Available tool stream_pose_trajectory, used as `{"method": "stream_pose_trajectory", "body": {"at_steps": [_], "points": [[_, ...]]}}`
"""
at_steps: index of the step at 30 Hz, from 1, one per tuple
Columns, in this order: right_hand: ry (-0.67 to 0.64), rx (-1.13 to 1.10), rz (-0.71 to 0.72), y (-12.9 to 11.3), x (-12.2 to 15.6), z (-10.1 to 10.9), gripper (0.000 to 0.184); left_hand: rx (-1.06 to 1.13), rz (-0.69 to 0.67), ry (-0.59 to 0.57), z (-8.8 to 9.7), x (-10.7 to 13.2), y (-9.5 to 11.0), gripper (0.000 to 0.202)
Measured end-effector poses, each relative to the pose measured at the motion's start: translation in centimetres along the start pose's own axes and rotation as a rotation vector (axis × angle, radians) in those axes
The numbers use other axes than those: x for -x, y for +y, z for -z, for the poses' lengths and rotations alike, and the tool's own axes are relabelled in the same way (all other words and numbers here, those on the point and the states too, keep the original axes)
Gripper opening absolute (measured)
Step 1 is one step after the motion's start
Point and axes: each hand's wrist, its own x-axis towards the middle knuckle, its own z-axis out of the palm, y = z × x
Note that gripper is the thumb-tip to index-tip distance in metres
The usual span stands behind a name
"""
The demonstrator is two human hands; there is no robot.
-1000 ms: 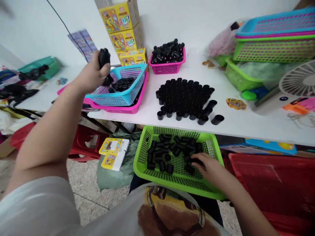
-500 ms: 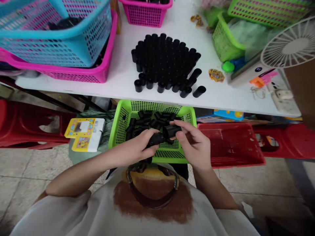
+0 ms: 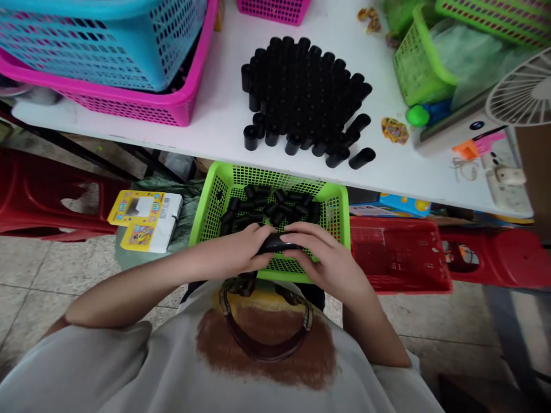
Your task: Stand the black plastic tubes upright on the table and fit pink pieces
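My left hand (image 3: 241, 255) and my right hand (image 3: 321, 258) meet over the near edge of a green basket (image 3: 215, 198) on my lap. Together they grip a black tube-shaped part (image 3: 278, 244), my left from the left end, my right from the right. Several loose black tubes (image 3: 269, 206) lie in the basket beyond my fingers. On the white table (image 3: 215, 123) above, many black tubes (image 3: 303, 92) stand in a tight cluster, and one tube (image 3: 361, 158) lies on its side at its right.
A blue basket (image 3: 107, 40) sits inside a pink one (image 3: 142, 109) at the table's left. Green baskets (image 3: 413, 63) and a white fan (image 3: 519, 94) stand at right. Below are a red crate (image 3: 400, 258), red stools (image 3: 51, 201) and a yellow box (image 3: 144, 212).
My left hand came down from the blue basket with a black part and met my right hand over the green basket. The two parts are now pressed together. My view has tilted down.
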Motion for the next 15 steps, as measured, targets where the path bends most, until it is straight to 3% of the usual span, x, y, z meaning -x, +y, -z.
{"method": "stream_pose_trajectory", "body": {"at_steps": [4, 6, 9, 12, 14, 15], "points": [[-0.253, 0.109, -0.097, 0.2, 0.0, -1.2, 0.049, 0.037, -0.014, 0.089, -0.5, -0.6, -0.6, 0.05], [-0.222, 0.121, -0.083, 0.6, 0.1, -1.4, 0.046, 0.092, -0.017, 0.098, -0.4, -0.9, -0.8, 0.053], [0.12, 0.176, -0.094, 2.4, 0.3, -0.4, 0.034, 0.178, -0.079, 0.192, 0.0, -1.1, -0.8, 0.052], [0.552, 0.393, -0.32, 6.8, 0.3, 2.1, 0.041, 0.297, -0.121, 0.334, -0.1, -1.3, -0.8, 0.045], [0.696, 0.549, -0.515, 10.8, 0.0, 3.8, 0.052, 0.449, -0.118, 0.365, -0.9, -1.5, -0.9, 0.043], [0.693, 0.592, -0.581, 12.8, -0.2, 4.5, 0.056, 0.549, -0.127, 0.368, -1.4, -1.6, -1.0, 0.044]]}}
